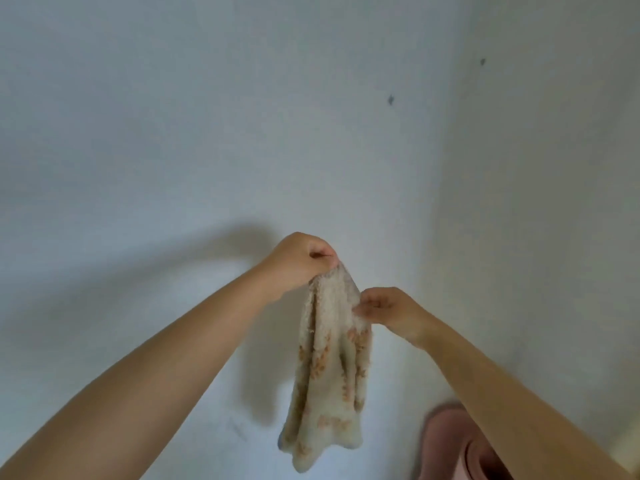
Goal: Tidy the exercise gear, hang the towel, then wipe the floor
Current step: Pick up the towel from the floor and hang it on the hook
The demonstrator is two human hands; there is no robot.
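Against a pale wall (207, 133), the left hand (298, 261) pinches the fluffy towel's (329, 368) top; the right hand (391, 310) pinches its edge beside a pink rolled mat (450, 441).

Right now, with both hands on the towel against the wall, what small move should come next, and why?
Probably lift the left hand, which pinches the towel at its top, toward a dark mark higher on the wall; it may be a nail, but it is too small to tell. The right hand only grips one edge, and the towel hangs freely.
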